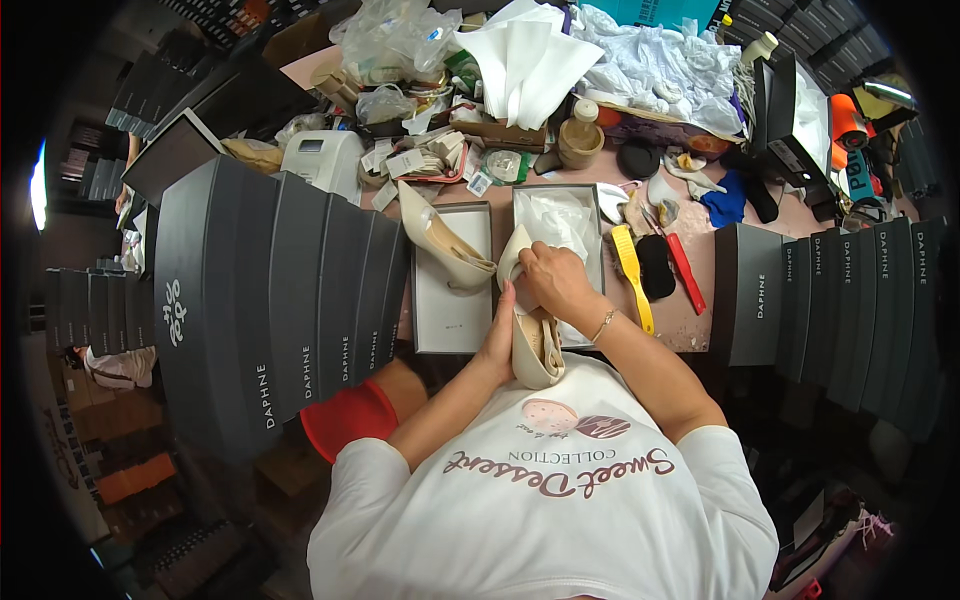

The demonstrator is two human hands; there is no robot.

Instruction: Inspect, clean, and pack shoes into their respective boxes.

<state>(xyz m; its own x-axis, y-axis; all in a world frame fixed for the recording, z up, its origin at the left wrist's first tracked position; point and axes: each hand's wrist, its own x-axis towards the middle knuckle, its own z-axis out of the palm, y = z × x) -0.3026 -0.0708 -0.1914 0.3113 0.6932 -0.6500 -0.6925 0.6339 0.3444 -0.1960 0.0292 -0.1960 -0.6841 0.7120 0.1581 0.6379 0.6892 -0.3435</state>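
Observation:
My left hand (497, 335) cups a cream high-heeled shoe (535, 345) from its left side, just in front of my chest. On the shoe's upper part rests my right hand (553, 280), fingers curled and pressing into it. The shoe's toe points up toward an open shoe box (598, 215) lined with white tissue paper (560, 218). A second cream high-heeled shoe (440, 245) lies on the box lid (450, 310) to the left, apart from both hands.
Stacks of dark grey shoe boxes stand at left (270, 290) and right (840, 300). A yellow brush (632, 275), a black pad (655, 265) and a red tool (685, 270) lie right of the open box. Bags, paper, a bottle (580, 135) and clutter fill the table's far side.

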